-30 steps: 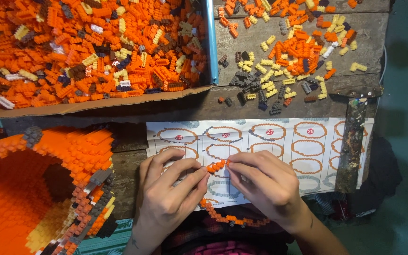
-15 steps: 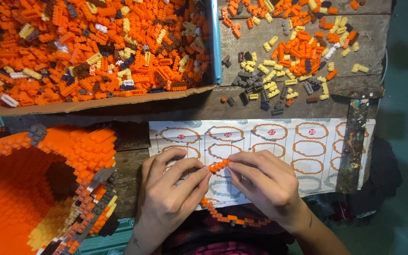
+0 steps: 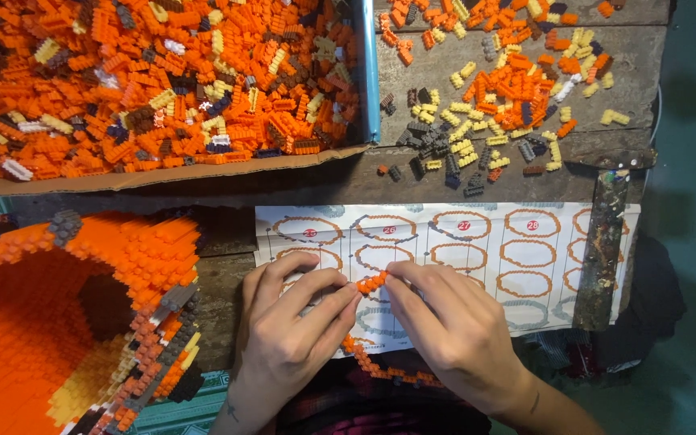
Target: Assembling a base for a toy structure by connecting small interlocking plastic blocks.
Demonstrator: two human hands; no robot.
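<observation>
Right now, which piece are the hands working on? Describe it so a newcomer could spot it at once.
Start at the white instruction sheet lying on the wooden table, printed with rows of oval outlines. Above its lower left part, the left hand and right hand meet fingertip to fingertip. Pinched between them is a short orange brick strip, the only bricks held up off the sheet, unlike the loose piles behind.

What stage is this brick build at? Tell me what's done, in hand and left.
Done: a large hollow orange brick model stands at the left. In hand: the left hand and right hand pinch a short orange brick strip over the printed instruction sheet; a longer curved chain hangs below. Left: a cardboard tray full of loose bricks, plus sorted piles on the wooden table.
</observation>
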